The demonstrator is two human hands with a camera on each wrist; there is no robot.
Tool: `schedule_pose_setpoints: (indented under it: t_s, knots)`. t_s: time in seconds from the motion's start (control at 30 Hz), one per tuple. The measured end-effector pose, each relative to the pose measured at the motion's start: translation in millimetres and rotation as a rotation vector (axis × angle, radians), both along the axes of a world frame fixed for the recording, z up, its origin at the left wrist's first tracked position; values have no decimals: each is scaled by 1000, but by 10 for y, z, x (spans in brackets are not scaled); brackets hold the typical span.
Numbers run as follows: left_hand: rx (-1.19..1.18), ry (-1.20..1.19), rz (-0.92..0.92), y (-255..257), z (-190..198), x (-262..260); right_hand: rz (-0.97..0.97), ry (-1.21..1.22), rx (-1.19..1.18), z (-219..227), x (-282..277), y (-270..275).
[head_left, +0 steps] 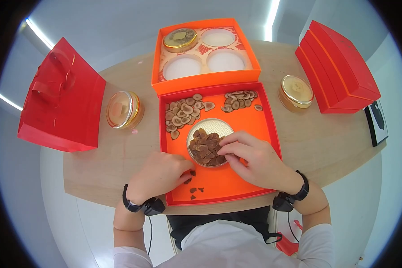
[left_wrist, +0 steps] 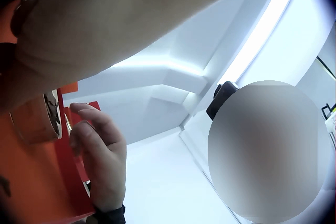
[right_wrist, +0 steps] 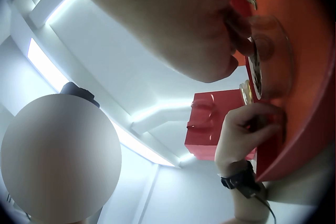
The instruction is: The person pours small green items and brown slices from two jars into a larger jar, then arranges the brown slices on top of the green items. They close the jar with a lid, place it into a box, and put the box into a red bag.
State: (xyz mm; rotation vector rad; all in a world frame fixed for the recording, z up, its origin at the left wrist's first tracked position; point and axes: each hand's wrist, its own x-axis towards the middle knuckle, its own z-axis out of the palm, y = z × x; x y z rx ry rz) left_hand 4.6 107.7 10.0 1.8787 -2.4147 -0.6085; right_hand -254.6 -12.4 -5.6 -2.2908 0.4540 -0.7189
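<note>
A clear round jar (head_left: 222, 127) with a gold pattern showing inside stands in the red-rimmed orange box lid (head_left: 236, 190). Thin brown dried slices (head_left: 204, 147) are heaped in the jar. My right hand (head_left: 257, 158) reaches over its right side, fingertips at the slices; I cannot tell whether they grip one. Left of the jar, my left hand (head_left: 161, 174) pinches a dark dried slice (head_left: 192, 173) between thumb and fingers, low over the lid. Several small dark pieces (head_left: 193, 190) lie below it. Pale round slices (head_left: 183, 111) are spread at the lid's upper left, with more slices (head_left: 239, 100) at upper right.
Behind stands an orange box (head_left: 206, 83) with round recesses, one holding a gold-rimmed jar (head_left: 180, 39). Other lidded jars stand left (head_left: 124, 110) and right (head_left: 295, 93). A red paper bag (head_left: 64, 102) is far left; stacked red boxes (head_left: 337, 67) are at right.
</note>
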Motion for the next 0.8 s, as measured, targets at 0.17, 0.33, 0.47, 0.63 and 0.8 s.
schedule_pose_setpoints:
  t_s: [0.17,0.33,0.47,0.63,0.8]
  knots:
    - [-7,15,-16,7,-23,1,58,35,7,0,-16,-13]
    - [5,28,-24,6,-57,12,65,-7,-25,-26,2,-15]
    - [20,67,-6,18,-46,38,76,9,-19,-11,-3,-17]
    - [29,33,-24,26,46,-12,93,14,-18,-10,-5,-10]
    - [54,56,-59,32,-28,14,105,23,-15,-4,-2,-14]
